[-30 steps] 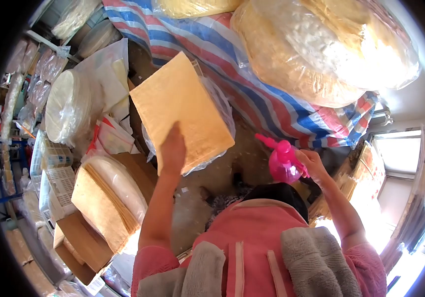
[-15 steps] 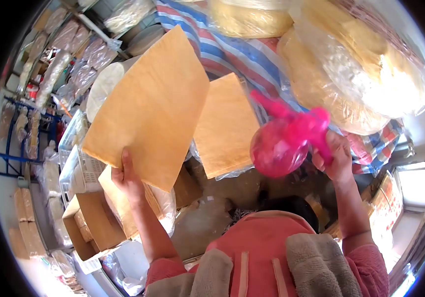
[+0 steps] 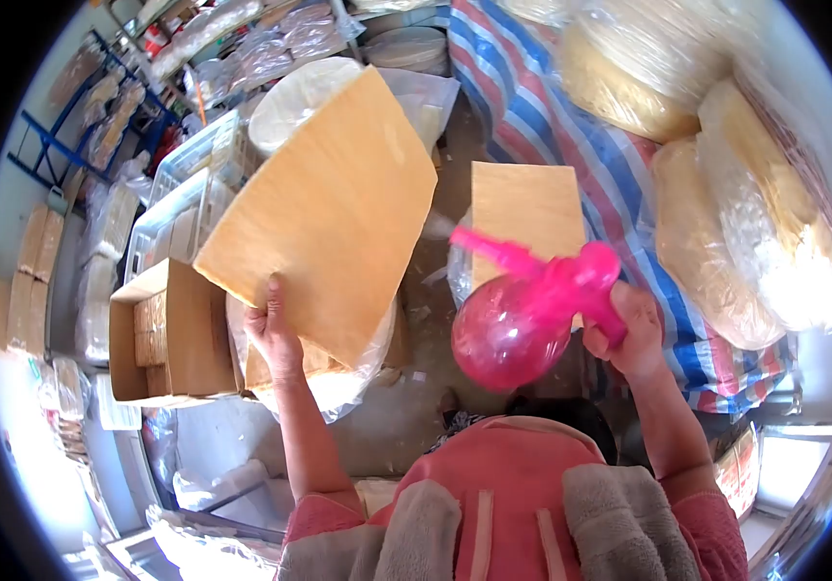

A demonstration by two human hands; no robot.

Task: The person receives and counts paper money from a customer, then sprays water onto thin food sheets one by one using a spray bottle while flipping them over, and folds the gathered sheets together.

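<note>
My left hand grips the near edge of a large tan sheet, with the thumb on top. The sheet is tilted up in front of me. My right hand is closed round the handle of a pink spray bottle with a round see-through tank. Its nozzle points forward and left, and a faint whitish blur shows by the tip. Behind the bottle lies a stack of similar tan sheets, partly hidden by it. More tan sheets in clear plastic lie under my left hand, mostly covered.
At left stand an open cardboard box, white plastic crates and a blue rack with wrapped packs. A striped tarp runs along the right, under large plastic-wrapped yellowish rounds. Bare floor shows in the middle.
My view has turned, so the surroundings sit differently in the frame. The spray bottle has shifted slightly left and down in view. Both hands keep their holds.
</note>
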